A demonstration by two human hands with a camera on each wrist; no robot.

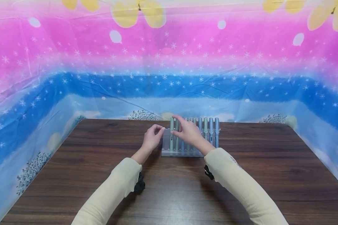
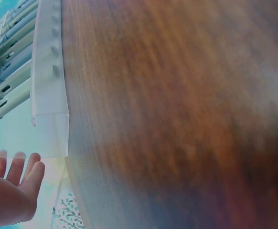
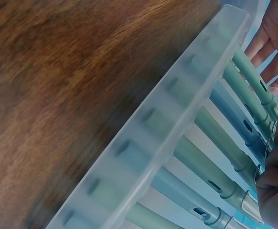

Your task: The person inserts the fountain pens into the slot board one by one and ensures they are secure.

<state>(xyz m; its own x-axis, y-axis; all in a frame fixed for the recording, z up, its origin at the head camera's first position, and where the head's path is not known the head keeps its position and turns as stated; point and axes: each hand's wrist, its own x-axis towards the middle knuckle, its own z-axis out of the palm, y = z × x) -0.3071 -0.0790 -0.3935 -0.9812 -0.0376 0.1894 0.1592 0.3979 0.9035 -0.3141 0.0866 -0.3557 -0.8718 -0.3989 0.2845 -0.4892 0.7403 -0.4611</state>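
Right hand (image 1: 187, 131) pinching a green pen (image 1: 176, 135) (upright in rack (image 1: 166, 147)), left hand (image 1: 153, 137) loosely curled beside it, holding nothing

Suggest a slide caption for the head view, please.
Right hand touching pens upright in a rack, left hand beside it.

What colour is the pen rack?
Translucent frosted white rack; the right wrist view shows it best.

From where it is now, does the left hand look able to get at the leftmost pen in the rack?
Probably yes. The left hand hovers just left of the rack, fingers loosely curled and holding nothing, beside the leftmost pen. The right hand sits on the neighbouring pens, which may crowd it.
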